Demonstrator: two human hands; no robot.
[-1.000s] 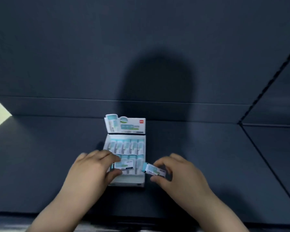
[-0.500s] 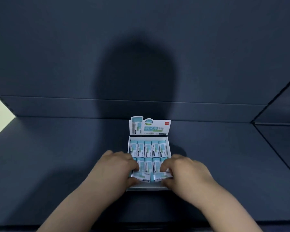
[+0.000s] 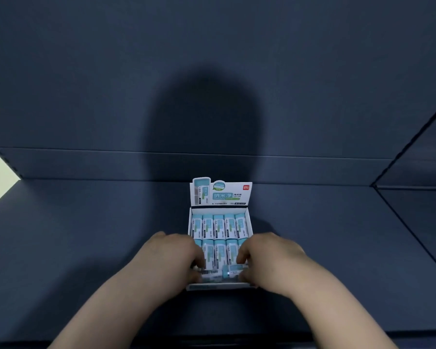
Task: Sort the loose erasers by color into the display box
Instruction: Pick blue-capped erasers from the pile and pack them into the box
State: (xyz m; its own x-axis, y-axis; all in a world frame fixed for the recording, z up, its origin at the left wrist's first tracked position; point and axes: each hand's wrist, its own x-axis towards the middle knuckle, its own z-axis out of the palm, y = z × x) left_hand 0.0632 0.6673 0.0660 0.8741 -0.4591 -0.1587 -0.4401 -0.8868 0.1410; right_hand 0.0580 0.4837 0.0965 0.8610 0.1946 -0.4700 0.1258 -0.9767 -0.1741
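The left hand (image 3: 171, 258) and right hand (image 3: 269, 260), fingers curled, pinch erasers (image 3: 234, 269) lying between them at the box (image 3: 250, 222) front; light, stiff and probably slick-sleeved, these seem best gripped by their ends.

The display box (image 3: 220, 195) looks like thin printed cardboard, white with a faint sheen. The erasers (image 3: 219, 226) wear smooth, light blue and white printed sleeves, apparently paper. The dark blue counter (image 3: 86, 248) and the wall (image 3: 212, 71) behind it look matt and smooth.
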